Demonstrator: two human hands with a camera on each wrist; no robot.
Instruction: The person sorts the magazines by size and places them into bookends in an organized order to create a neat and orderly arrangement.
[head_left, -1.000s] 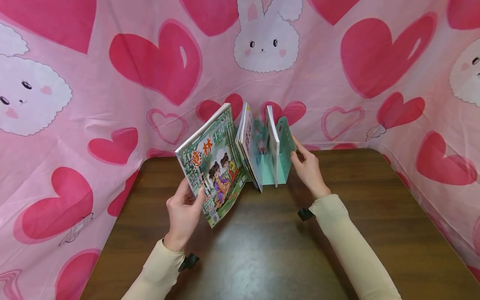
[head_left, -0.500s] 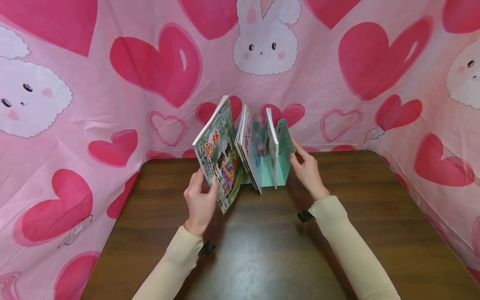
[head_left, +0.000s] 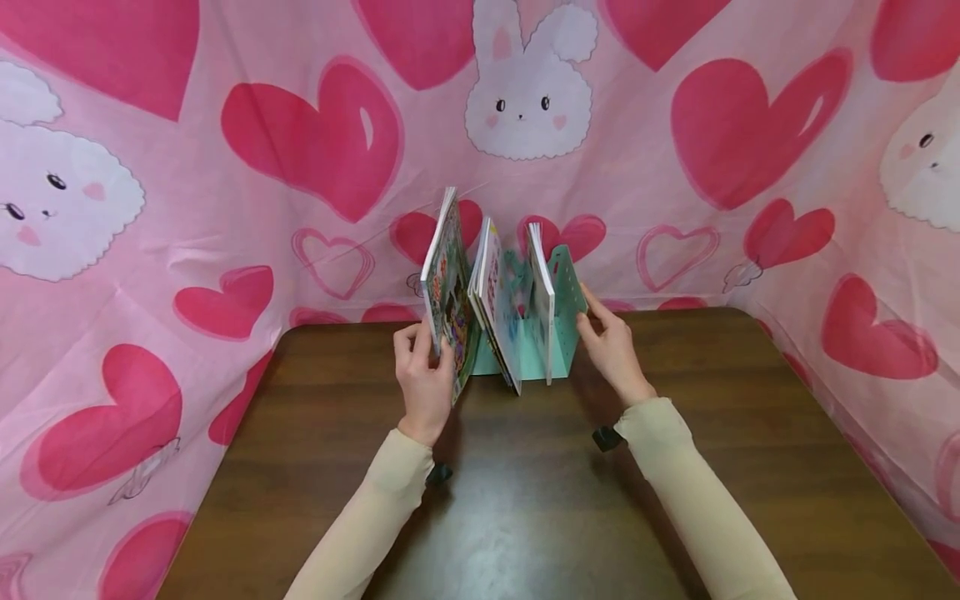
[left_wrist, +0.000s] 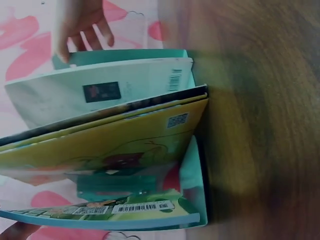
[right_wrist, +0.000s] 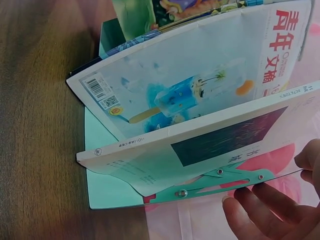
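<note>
My left hand (head_left: 423, 379) grips a magazine (head_left: 452, 304) with a green illustrated cover, thumb on its front. It stands upright at the left end of a mint-green book rack (head_left: 531, 358); in the left wrist view its lower edge is within the rack's end. On the right, my right hand (head_left: 615, 350) pinches the rack's side panel (head_left: 568, 292), with thumb inside and fingers outside. Between them lean several magazines (head_left: 497, 308), the front one with a popsicle cover (right_wrist: 180, 95). A white book (right_wrist: 225, 135) stands near the right panel.
The rack stands at the back of a dark wooden table (head_left: 517, 492). Close behind and along the sides hangs a pink cloth (head_left: 322, 142) with hearts and rabbits. Dark straps or mounts show at both wrists.
My left hand has carried the green magazine rightward and back to the rack's left end, turning its cover more edge-on. The right hand keeps its hold on the side panel.
</note>
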